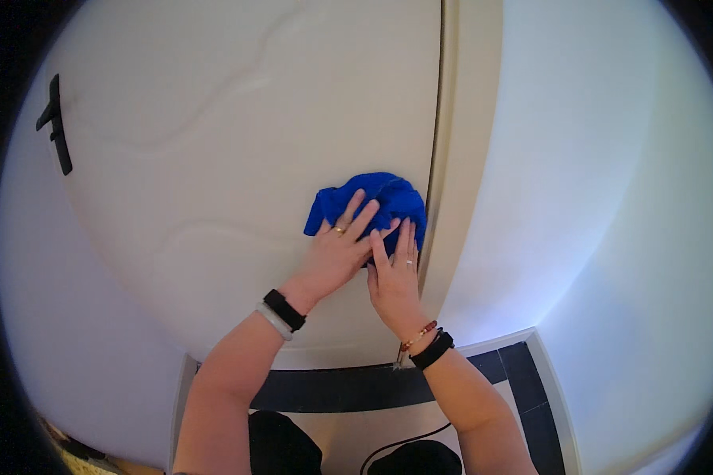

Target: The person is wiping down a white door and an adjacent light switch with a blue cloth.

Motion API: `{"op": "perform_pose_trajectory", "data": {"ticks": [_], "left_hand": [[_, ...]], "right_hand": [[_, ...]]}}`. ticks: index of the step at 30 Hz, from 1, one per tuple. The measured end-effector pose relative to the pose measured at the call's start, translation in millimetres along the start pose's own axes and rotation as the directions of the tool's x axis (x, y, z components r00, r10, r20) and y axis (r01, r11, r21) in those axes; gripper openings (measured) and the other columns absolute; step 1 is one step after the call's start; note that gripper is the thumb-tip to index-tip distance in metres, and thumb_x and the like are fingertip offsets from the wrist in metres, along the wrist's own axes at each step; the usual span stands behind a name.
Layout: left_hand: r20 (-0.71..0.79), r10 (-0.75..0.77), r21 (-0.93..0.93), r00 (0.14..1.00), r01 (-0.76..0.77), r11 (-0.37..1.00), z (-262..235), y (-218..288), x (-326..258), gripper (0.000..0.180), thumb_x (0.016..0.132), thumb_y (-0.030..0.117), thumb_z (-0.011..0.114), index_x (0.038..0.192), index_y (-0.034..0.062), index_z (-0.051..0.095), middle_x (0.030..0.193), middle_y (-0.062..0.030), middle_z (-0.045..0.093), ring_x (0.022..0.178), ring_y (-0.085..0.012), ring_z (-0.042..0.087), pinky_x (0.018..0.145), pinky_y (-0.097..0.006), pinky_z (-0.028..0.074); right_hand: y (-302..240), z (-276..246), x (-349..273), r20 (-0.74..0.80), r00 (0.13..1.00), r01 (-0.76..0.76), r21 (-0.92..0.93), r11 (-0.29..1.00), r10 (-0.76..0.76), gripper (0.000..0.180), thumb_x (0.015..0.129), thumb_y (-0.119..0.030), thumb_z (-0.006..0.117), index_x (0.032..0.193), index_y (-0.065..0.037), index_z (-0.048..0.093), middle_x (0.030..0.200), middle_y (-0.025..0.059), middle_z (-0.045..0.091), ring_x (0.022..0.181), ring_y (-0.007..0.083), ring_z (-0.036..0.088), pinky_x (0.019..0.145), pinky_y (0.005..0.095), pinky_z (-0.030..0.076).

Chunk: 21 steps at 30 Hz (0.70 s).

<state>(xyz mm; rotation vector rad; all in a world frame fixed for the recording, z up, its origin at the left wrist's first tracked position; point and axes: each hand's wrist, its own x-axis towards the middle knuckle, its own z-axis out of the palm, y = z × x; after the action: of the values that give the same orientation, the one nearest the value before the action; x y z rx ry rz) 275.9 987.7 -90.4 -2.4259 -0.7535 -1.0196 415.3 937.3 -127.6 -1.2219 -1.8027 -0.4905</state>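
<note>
A crumpled blue cloth [384,190] lies pressed against a cream door [214,182], close to the door's right edge. My left hand [341,249] rests on the cloth with its fingers spread and stretched upward. Just to its right, my right hand [394,277] lies over the cloth's lower right part, fingers extended, the thumb side touching or nearly touching my left fingers. Both palms face the door, so the underside of the cloth is hidden.
A black door handle [59,127] sits at the far left of the door. To the right runs the cream door frame [467,142], then a white wall [594,182]. Below are dark floor tiles [325,389] and a thin black cable [404,442].
</note>
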Motion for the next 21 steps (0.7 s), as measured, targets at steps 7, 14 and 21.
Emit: {"op": "perform_pose_trajectory", "data": {"ticks": [7, 14, 21], "left_hand": [[-0.214, -0.148, 0.235, 0.966, 0.197, 0.952, -21, 4, 15, 0.055, 0.077, 0.026, 0.067, 0.129, 0.0305, 0.049, 0.146, -0.0044, 0.029, 0.137, -0.0365, 0.018, 0.079, -0.064, 0.042], [-0.596, -0.052, -0.044, 0.801, 0.033, 0.999, -42, 1, 86, 0.069, 0.075, 0.003, 0.064, 0.137, 0.0134, 0.037, 0.147, -0.0218, 0.020, 0.135, -0.0423, 0.019, 0.105, -0.051, 0.027], [-0.531, -0.127, 0.010, 0.838, 0.156, 0.988, -9, 9, 47, 0.059, 0.082, 0.008, 0.056, 0.137, 0.0127, 0.037, 0.146, -0.0223, 0.022, 0.135, -0.0410, 0.022, 0.077, -0.048, 0.047]], "right_hand": [[-4, -17, 44, -0.085, 0.989, 0.100, -0.196, 0.975, -0.118, 0.068, 0.080, -0.010, 0.060, 0.140, -0.013, 0.030, 0.143, 0.0298, 0.019, 0.131, 0.0468, 0.022, 0.104, 0.0573, 0.022], [2, -60, 126, -0.287, 0.937, 0.173, -0.122, 0.977, -0.202, 0.069, 0.080, -0.004, 0.053, 0.140, 0.002, 0.020, 0.145, 0.0288, 0.015, 0.134, 0.0435, 0.019, 0.108, 0.0526, 0.018], [-8, -24, 91, -0.311, 0.937, 0.135, -0.103, 0.985, -0.161, 0.060, 0.082, -0.003, 0.047, 0.137, 0.005, 0.026, 0.143, 0.0291, 0.019, 0.132, 0.0451, 0.020, 0.107, 0.0525, 0.018]]}}
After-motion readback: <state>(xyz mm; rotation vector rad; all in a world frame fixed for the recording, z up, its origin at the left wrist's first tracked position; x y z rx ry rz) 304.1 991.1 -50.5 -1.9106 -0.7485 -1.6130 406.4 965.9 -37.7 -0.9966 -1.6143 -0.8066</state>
